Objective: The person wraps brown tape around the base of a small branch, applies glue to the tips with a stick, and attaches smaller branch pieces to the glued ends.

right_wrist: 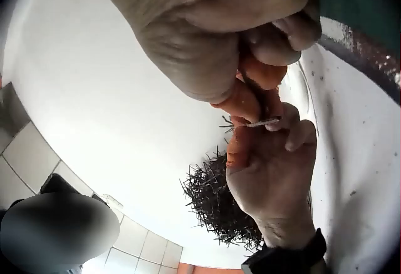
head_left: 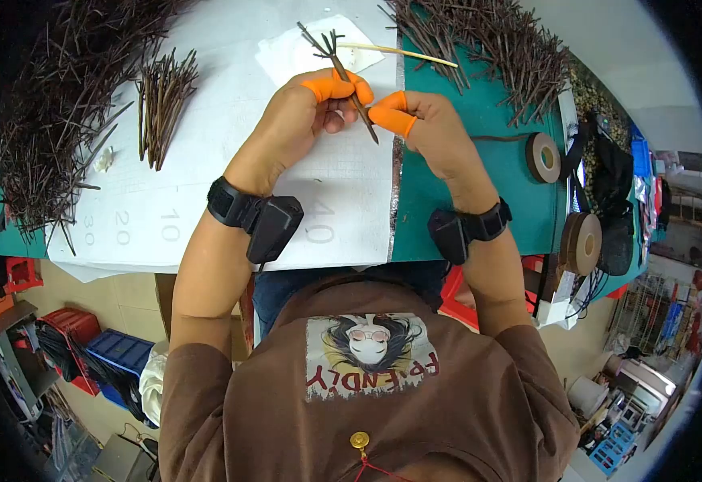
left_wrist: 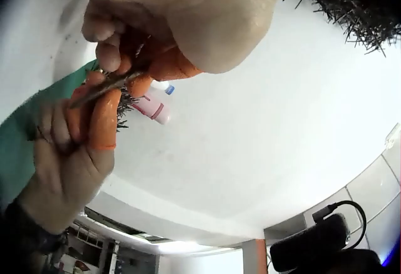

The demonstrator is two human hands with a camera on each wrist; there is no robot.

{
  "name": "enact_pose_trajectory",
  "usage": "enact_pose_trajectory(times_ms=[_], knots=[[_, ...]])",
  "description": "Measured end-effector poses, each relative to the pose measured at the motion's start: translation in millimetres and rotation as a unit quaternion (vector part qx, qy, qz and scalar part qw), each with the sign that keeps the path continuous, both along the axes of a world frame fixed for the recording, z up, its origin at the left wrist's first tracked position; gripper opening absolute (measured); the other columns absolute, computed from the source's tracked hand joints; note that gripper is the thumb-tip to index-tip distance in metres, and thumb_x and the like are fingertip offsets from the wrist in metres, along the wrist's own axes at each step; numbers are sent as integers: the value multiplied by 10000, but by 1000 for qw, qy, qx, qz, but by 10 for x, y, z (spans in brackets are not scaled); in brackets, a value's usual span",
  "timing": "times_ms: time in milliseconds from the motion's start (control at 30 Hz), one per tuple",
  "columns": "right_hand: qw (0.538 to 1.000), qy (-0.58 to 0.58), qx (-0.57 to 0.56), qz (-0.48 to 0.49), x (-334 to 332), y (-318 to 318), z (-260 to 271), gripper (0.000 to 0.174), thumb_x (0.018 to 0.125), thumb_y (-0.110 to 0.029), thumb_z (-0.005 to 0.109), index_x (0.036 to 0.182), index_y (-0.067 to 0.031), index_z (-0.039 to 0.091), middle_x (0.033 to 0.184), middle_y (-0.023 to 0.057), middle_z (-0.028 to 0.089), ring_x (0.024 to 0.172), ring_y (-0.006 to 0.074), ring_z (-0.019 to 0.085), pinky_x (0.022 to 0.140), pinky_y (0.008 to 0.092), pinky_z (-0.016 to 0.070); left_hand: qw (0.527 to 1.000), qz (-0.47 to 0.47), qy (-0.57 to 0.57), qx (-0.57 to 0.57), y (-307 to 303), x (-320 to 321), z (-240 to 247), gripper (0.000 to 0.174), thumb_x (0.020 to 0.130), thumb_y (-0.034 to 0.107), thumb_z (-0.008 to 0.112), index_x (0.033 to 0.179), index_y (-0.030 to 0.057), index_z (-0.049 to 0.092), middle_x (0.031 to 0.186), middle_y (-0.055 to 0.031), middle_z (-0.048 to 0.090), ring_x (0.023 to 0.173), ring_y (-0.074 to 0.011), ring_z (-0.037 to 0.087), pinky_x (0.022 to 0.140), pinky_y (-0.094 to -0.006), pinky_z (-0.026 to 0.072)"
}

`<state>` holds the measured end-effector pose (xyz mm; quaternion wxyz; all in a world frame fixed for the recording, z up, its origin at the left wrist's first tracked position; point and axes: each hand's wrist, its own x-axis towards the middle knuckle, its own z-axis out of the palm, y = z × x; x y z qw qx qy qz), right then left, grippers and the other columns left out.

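A brown twig-like stem (head_left: 337,64) with several short branches at its top slants over the white sheet in the head view. My left hand (head_left: 299,112), with orange covers on thumb and finger, grips it around the middle. Near its lower end, the orange-covered thumb and finger of my right hand (head_left: 433,128) pinch at the stem. In the left wrist view the stem (left_wrist: 106,89) runs between both hands; its part inside my left fingers is hidden. The right wrist view shows a short piece of the stem (right_wrist: 263,122) beside the orange fingertips.
A small bundle of stems (head_left: 162,108) and a large dark pile (head_left: 38,120) lie left. Another pile (head_left: 495,48) is at the back right. A thin pale stick (head_left: 415,55) crosses a white tissue (head_left: 283,58). Tape rolls (head_left: 542,157) stand at the right edge.
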<state>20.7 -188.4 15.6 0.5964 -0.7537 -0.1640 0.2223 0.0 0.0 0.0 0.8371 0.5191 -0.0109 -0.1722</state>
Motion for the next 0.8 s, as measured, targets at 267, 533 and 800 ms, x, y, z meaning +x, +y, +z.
enact_pose_trajectory(times_ms=[267, 533, 800], knots=[[996, 42, 72, -31, -10, 31, -43, 150, 791, -128, 604, 870, -1, 625, 680, -34, 536, 557, 37, 410, 473, 179, 310, 995, 45, -35, 82, -88, -28, 117, 244, 869, 228, 463, 956, 23, 564, 829, -18, 572, 741, -63, 499, 592, -182, 358], [992, -116, -36, -45, -48, 47, 20, 167, 790, -124, 598, 866, 24, 606, 672, -3, 566, 573, 43, 449, 502, 196, 365, 959, 152, -84, 223, -170, -22, 61, 195, 778, 211, 653, 798, 33, 575, 655, -5, 560, 525, -40, 460, 472, -157, 327], [997, -80, -1, -15, 16, -14, -1, 132, 786, -68, 579, 876, 23, 609, 720, 6, 582, 632, 54, 495, 558, 194, 402, 959, 124, -48, 249, -124, -10, 32, 188, 786, 217, 641, 755, 46, 570, 640, -1, 556, 517, -43, 449, 476, -163, 330]])
